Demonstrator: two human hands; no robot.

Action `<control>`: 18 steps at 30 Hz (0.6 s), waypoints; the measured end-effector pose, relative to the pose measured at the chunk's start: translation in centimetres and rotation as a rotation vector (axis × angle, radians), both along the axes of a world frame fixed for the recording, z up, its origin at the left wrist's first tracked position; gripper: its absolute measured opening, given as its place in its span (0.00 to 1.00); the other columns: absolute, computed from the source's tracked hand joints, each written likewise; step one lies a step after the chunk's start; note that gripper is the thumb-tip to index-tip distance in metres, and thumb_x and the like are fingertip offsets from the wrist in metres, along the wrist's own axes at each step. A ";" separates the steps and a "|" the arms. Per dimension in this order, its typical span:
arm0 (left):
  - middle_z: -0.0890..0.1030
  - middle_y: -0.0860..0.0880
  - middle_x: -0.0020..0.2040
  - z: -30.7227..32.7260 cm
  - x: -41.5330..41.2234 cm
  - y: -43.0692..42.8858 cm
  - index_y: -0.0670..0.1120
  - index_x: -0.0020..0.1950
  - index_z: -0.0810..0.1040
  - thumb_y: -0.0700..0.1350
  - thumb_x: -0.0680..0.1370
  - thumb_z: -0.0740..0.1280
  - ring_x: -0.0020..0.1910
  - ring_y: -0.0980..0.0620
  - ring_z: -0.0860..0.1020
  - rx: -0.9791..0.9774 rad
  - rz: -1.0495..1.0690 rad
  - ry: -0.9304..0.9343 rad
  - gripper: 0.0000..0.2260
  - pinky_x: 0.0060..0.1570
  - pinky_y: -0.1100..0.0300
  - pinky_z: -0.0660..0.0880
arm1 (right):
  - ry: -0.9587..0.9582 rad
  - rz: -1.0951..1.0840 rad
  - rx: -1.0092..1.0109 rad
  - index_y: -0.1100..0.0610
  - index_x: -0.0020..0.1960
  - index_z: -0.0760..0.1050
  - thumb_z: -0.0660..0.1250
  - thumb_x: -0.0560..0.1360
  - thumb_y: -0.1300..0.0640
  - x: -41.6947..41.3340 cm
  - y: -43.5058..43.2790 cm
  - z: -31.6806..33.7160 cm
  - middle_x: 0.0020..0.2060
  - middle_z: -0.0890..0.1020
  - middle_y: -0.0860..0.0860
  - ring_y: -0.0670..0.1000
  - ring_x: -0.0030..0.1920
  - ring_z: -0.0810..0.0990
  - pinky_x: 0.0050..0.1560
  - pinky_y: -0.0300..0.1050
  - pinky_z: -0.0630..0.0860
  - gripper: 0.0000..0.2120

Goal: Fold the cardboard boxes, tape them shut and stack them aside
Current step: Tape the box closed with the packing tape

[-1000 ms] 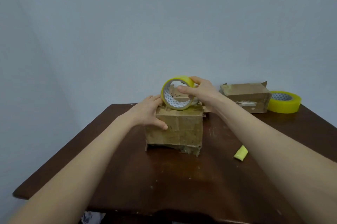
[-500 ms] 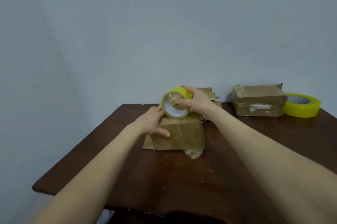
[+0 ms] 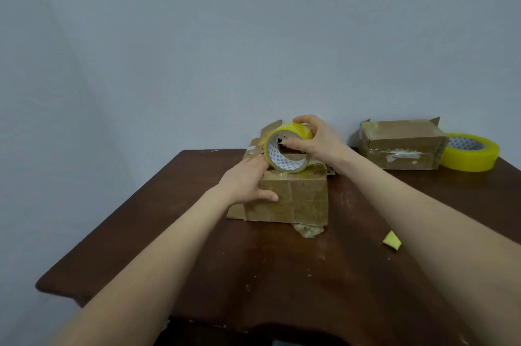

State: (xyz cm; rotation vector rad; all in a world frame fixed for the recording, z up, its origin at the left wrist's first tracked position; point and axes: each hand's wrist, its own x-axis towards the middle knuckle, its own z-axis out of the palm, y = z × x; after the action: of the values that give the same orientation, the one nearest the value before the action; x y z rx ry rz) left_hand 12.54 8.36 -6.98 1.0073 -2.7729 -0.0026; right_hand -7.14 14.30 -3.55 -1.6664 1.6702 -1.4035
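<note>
A small worn cardboard box point(image 3: 296, 199) stands in the middle of the dark wooden table point(image 3: 253, 275). My left hand point(image 3: 248, 182) presses on its top left corner, fingers flat on the top and thumb down the front face. My right hand point(image 3: 315, 140) grips a yellow tape roll point(image 3: 287, 148) standing on edge on the box's top, thumb through the core and fingers over the rim. Behind the box lie flattened cardboard pieces point(image 3: 267, 134), partly hidden by the roll.
A taped cardboard box point(image 3: 403, 145) sits at the back right against the wall, with a second, wider yellow tape roll point(image 3: 470, 154) lying flat beside it. A small yellow scrap point(image 3: 392, 240) lies on the table near my right forearm. A crumpled tape bit point(image 3: 308, 230) sticks out under the box's front.
The view shifted and the scene sits a little further off. My right hand has kept the roll on the box's top, rolling it slightly toward the back. My left hand stays on the corner.
</note>
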 end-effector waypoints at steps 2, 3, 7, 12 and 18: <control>0.62 0.48 0.75 -0.1 0.0 -0.2 0.49 0.76 0.56 0.63 0.68 0.71 0.73 0.46 0.63 0.009 -0.004 -0.016 0.44 0.71 0.50 0.61 | -0.001 0.000 -0.020 0.47 0.61 0.74 0.77 0.67 0.48 -0.4 0.3 0.4 0.53 0.78 0.46 0.49 0.55 0.77 0.57 0.44 0.74 0.24; 0.59 0.48 0.77 -0.1 0.0 -0.2 0.49 0.77 0.54 0.63 0.69 0.71 0.75 0.47 0.59 0.008 -0.003 -0.030 0.44 0.73 0.52 0.57 | 0.012 0.009 -0.015 0.49 0.62 0.76 0.76 0.68 0.49 -0.7 0.6 1.0 0.53 0.78 0.46 0.48 0.55 0.77 0.57 0.42 0.73 0.24; 0.50 0.46 0.79 0.1 -0.2 0.0 0.45 0.78 0.48 0.61 0.72 0.68 0.77 0.52 0.49 -0.005 0.000 -0.104 0.44 0.73 0.59 0.46 | 0.128 0.036 0.035 0.49 0.61 0.78 0.77 0.67 0.47 -2.2 1.7 2.8 0.55 0.79 0.45 0.46 0.57 0.74 0.56 0.40 0.69 0.24; 0.50 0.46 0.79 0.2 -0.2 0.4 0.45 0.78 0.49 0.59 0.73 0.68 0.77 0.52 0.50 -0.004 -0.005 -0.111 0.43 0.74 0.57 0.47 | 0.225 0.036 0.104 0.50 0.58 0.80 0.77 0.67 0.47 -3.9 3.1 4.5 0.55 0.78 0.45 0.45 0.59 0.73 0.59 0.41 0.68 0.21; 0.50 0.47 0.79 0.5 -0.3 0.9 0.47 0.78 0.46 0.60 0.73 0.69 0.77 0.53 0.48 -0.003 0.006 -0.111 0.44 0.75 0.57 0.46 | 0.260 0.054 0.165 0.52 0.64 0.76 0.73 0.70 0.46 -4.5 3.6 5.0 0.61 0.77 0.47 0.47 0.62 0.74 0.59 0.41 0.68 0.24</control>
State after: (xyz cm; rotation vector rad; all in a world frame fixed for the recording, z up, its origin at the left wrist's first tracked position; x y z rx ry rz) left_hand 12.23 9.25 -6.47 1.0447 -2.8686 0.0609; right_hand -11.65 17.93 1.41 -1.8445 1.8088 -1.0276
